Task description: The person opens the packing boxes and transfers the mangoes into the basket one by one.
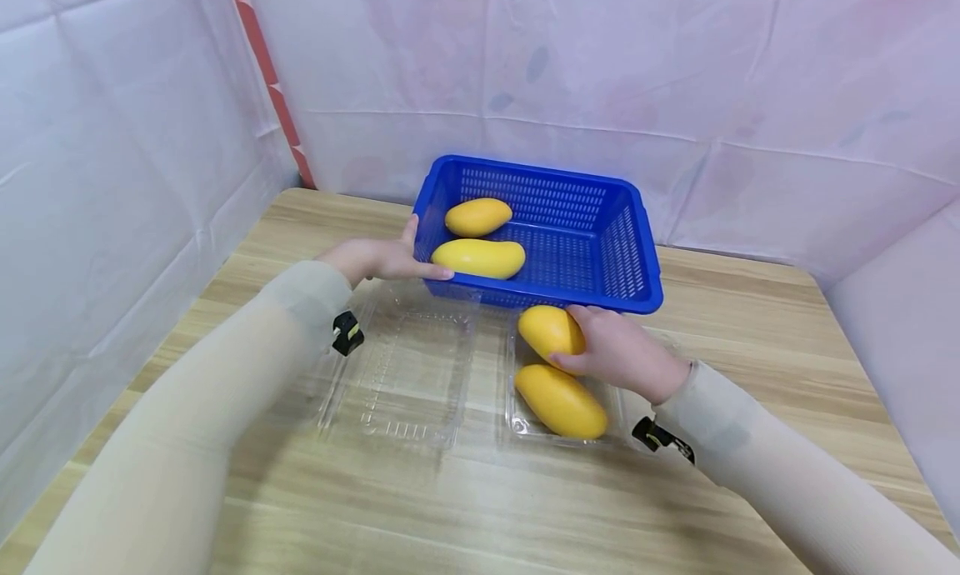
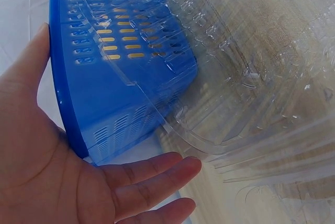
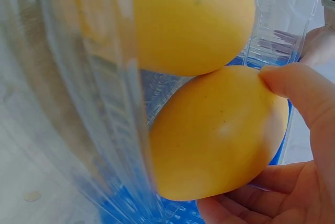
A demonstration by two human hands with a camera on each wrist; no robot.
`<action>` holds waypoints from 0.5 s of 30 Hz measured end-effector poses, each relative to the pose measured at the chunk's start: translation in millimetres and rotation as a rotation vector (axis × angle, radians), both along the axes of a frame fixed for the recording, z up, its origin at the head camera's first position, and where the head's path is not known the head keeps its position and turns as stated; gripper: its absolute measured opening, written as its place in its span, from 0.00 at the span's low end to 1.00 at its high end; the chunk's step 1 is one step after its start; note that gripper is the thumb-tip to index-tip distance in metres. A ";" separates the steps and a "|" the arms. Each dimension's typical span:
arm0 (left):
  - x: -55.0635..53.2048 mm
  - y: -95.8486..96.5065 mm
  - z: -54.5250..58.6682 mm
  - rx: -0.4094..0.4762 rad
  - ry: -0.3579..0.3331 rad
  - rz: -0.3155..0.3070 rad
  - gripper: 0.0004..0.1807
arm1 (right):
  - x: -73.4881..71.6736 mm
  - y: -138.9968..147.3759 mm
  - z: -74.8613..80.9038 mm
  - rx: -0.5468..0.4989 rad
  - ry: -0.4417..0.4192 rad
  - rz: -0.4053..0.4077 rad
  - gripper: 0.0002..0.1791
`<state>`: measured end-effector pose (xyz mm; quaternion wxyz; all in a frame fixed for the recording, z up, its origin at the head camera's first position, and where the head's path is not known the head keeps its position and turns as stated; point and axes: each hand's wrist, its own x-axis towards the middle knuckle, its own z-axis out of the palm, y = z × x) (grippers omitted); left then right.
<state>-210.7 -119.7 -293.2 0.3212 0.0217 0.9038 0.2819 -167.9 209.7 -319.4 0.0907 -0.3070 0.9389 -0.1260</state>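
Note:
My right hand (image 1: 622,350) grips a yellow mango (image 1: 546,329) between thumb and fingers. That mango lies at the back of a clear plastic tray (image 1: 516,422), against a second mango (image 1: 562,402) in front of it. The right wrist view shows the thumb on the gripped mango (image 3: 220,135) and the fingers around its far side. My left hand (image 1: 382,258) touches the left front corner of a blue plastic basket (image 1: 647,242), its fingers extended. In the left wrist view, the thumb meets the basket rim (image 2: 62,93). Two mangoes, one deeper yellow (image 1: 478,217) and one paler (image 1: 480,258), lie inside the basket's left half.
A clear plastic lid (image 1: 420,367) lies left of the filled tray, partly under my left forearm. Wood-grain table (image 1: 360,508) spreads beneath everything. Pale sheeting (image 1: 570,67) hangs behind the basket and along both sides.

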 end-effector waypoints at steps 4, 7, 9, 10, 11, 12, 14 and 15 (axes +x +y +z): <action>-0.2 0.9 -0.3 0.006 -0.006 -0.008 0.68 | 3.3 1.0 -0.1 0.009 0.033 0.006 0.28; -0.5 1.8 0.5 0.010 -0.007 -0.014 0.68 | 5.3 1.3 1.2 0.019 0.057 0.007 0.28; -0.7 1.6 1.0 0.009 -0.010 -0.013 0.68 | 6.1 0.9 2.7 0.024 0.066 0.011 0.28; -0.8 1.3 1.1 0.006 -0.014 -0.012 0.68 | 6.3 0.7 3.7 0.027 0.069 0.013 0.28; -0.8 0.8 1.2 0.005 -0.015 -0.012 0.68 | 6.6 0.3 4.8 0.029 0.069 0.015 0.28; -0.8 0.1 1.1 0.002 -0.019 -0.012 0.68 | 6.8 -0.1 5.8 0.030 0.072 0.018 0.28; -0.7 -0.9 0.9 0.000 -0.021 -0.014 0.68 | 7.2 -0.9 7.8 0.031 0.078 0.022 0.27; -0.6 -1.3 0.8 0.001 -0.021 -0.014 0.68 | 7.5 -1.0 8.9 0.031 0.080 0.022 0.27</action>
